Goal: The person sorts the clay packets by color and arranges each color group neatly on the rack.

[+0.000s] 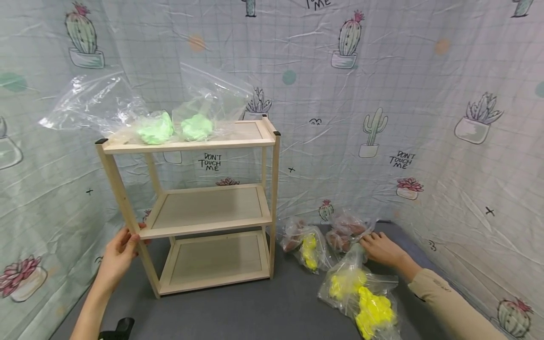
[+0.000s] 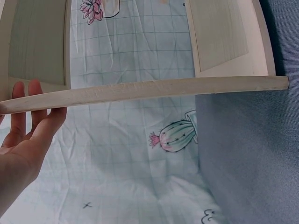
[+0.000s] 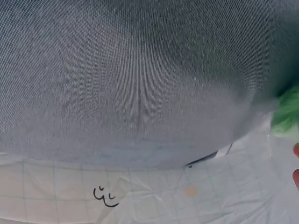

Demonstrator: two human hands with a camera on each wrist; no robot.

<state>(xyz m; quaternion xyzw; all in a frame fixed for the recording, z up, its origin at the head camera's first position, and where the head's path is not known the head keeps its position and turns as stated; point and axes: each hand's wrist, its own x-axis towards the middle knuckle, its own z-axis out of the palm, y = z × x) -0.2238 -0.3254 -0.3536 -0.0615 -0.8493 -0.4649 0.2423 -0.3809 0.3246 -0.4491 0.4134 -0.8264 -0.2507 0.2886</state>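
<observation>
Left hand point(image 1: 119, 255), lower left, has fingers curled round a post point(image 1: 117, 189) of the wooden rack point(image 1: 208, 228); yank it and those green-filled bags point(image 1: 197, 127) up top might slide off. Lower right, right hand point(image 1: 381, 249)'s at some clear bags point(image 1: 346, 281), can't tell if it's gripping.

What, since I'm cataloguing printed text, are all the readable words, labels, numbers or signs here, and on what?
"DON'T TOUCH ME": wall sheet, behind the rack.
"DON'T TOUCH ME": wall sheet, further right.
"ME": wall sheet, top edge; letters above cut off.
"X": wall sheet, scattered marks.
Bags: no readable lettering.
</observation>
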